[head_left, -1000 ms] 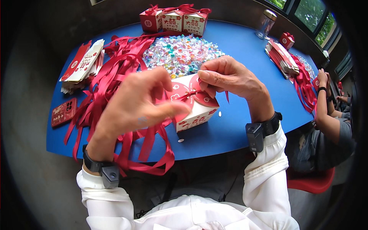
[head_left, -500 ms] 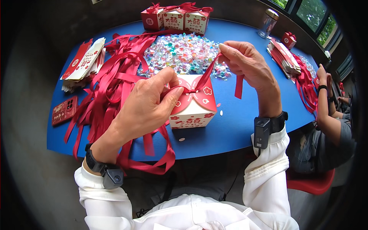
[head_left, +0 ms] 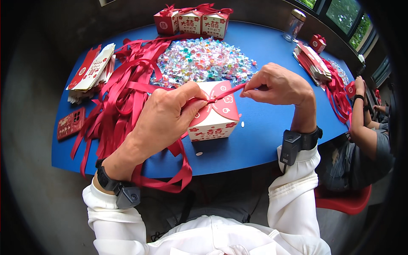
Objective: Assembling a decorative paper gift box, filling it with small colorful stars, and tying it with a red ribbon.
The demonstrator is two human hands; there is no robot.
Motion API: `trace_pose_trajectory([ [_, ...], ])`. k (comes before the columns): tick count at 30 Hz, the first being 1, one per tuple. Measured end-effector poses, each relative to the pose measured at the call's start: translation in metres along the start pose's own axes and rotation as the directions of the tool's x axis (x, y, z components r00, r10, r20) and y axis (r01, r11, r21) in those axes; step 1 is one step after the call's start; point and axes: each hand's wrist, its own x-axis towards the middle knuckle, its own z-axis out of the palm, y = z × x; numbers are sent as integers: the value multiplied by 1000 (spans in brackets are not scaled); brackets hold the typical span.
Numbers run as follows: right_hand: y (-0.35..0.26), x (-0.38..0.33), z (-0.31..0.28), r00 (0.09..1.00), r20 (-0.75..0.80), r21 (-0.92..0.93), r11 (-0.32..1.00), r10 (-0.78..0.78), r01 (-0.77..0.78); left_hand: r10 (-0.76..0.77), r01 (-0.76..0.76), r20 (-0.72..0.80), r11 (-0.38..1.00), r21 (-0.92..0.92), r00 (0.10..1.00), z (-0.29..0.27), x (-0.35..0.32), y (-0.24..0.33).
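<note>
A small white and red gift box [head_left: 212, 127] with flower prints stands upright before me, its curved flaps folded together on top. A red ribbon [head_left: 227, 92] is knotted at the middle of the lid. With thumb and fingers closed, my left hand [head_left: 163, 114] pinches the ribbon right at the left of the knot. Off to the right, my right hand [head_left: 278, 85] grips the ribbon's other end, drawn taut and slightly upward from the knot. The tip of that end is hidden in my fingers.
Loose red ribbons [head_left: 123, 97] lie left of the box, beside flat folded cartons [head_left: 95, 70] and a red phone [head_left: 71, 123]. Behind is a heap of shiny wrapped pieces [head_left: 204, 59]. Finished boxes [head_left: 191, 23] and a clear bottle [head_left: 294, 25] stand farther back. Another person [head_left: 361, 140] sits right.
My right hand has moved lower and a bit to the right, turning over at the wrist. The ribbon now runs flatter and tighter from the knot. My left hand keeps its pinch.
</note>
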Motion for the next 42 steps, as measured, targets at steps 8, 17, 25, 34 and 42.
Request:
trace_pose_trajectory([
  [8, -4, 32, 37, 841, -540, 51, 998, -7, 41, 36, -36, 18, 999, 26, 999, -1, 1, 0],
  [17, -16, 54, 59, 863, -505, 688, 613, 20, 389, 143, -142, -51, 989, 27, 988, 2, 1, -5],
  [25, 2, 42, 32, 900, -212, 636, 645, -382, 424, -7, 8, -27, 1000, 23, 1000, -8, 3, 3],
  [34, -4, 37, 27, 923, -133, 545, 751, -362, 373, -192, 558, 535, 449, -698, 823, -37, 12, -11],
  [42, -2, 39, 35, 939, -197, 504, 792, -283, 344, -92, 526, 528, 335, -782, 844, -28, 12, -17],
])
